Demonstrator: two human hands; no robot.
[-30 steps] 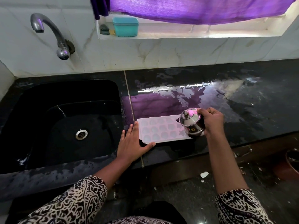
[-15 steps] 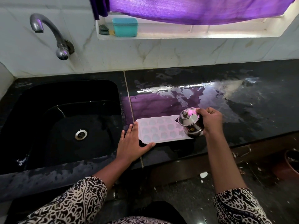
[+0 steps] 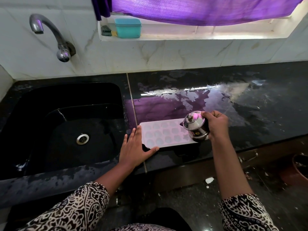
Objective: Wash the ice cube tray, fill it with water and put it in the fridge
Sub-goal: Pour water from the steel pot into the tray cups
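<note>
A pale rectangular plastic ice cube tray (image 3: 166,135) lies flat on the wet, glossy black stone desk (image 3: 250,114), just right of the black sink (image 3: 66,130). The left hand (image 3: 135,147) lies flat, fingers straight, against its left end. The right hand (image 3: 216,125) grips a shiny domed steel pot (image 3: 195,126), tilted over the tray's right end; its label shows a 5

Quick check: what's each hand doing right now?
Left hand: open, fingers straight, resting against the ice cube tray at its left end.
Right hand: closed around a small steel kettle tilted over the tray.
</note>
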